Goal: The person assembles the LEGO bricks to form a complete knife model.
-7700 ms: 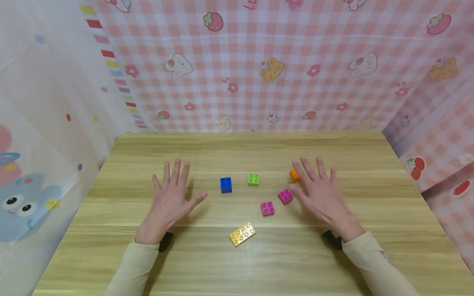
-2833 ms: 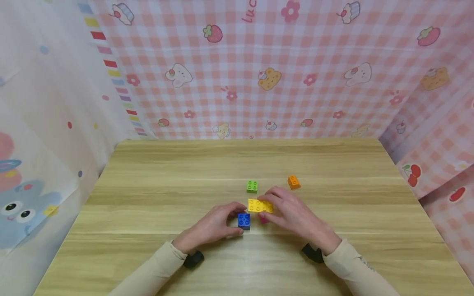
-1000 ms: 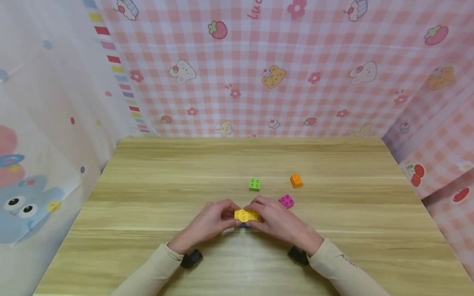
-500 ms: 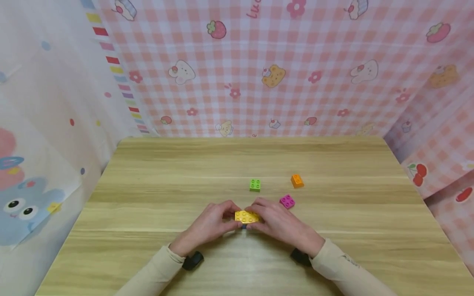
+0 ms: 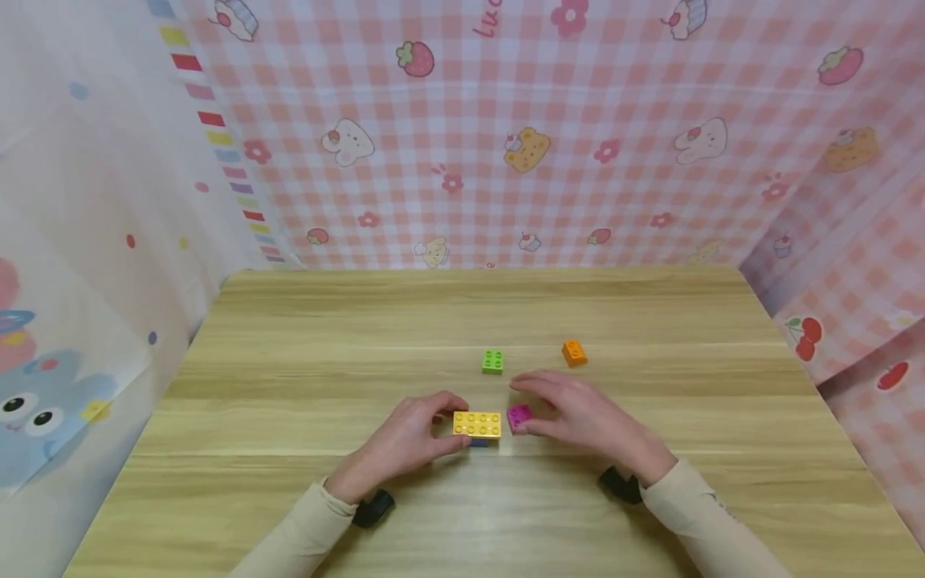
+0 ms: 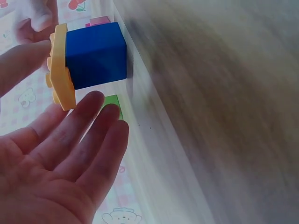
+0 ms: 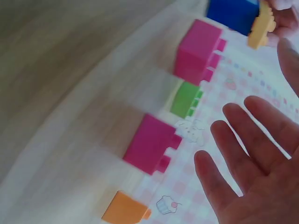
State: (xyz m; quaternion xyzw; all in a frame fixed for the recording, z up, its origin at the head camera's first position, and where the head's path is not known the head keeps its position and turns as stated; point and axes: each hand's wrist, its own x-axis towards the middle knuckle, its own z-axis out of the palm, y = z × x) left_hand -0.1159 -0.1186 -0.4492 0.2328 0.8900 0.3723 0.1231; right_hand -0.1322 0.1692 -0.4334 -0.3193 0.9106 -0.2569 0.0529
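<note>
A yellow two-by-four building brick (image 5: 477, 425) sits on top of a blue brick (image 6: 97, 55) that stands on the table. My left hand (image 5: 405, 437) pinches the yellow brick's left end, thumb on the near side and index finger on the far side; its other fingers are extended. To the right, my right hand (image 5: 588, 413) is spread around a magenta brick (image 5: 519, 419), thumb close to it, fingers straight in the right wrist view. That wrist view also shows a second magenta brick (image 7: 150, 143), hidden by the hand in the head view.
A lime green brick (image 5: 493, 362) lies behind the stack, and an orange brick (image 5: 574, 353) with a sloped side is farther right. Each wrist wears a black device. Patterned cloth (image 5: 462, 144) hangs behind the wooden table (image 5: 347, 321).
The yellow brick went from the table onto the blue brick, which came nearer the middle. Since half a second ago, my right hand has let go and moved right, uncovering a magenta brick.
</note>
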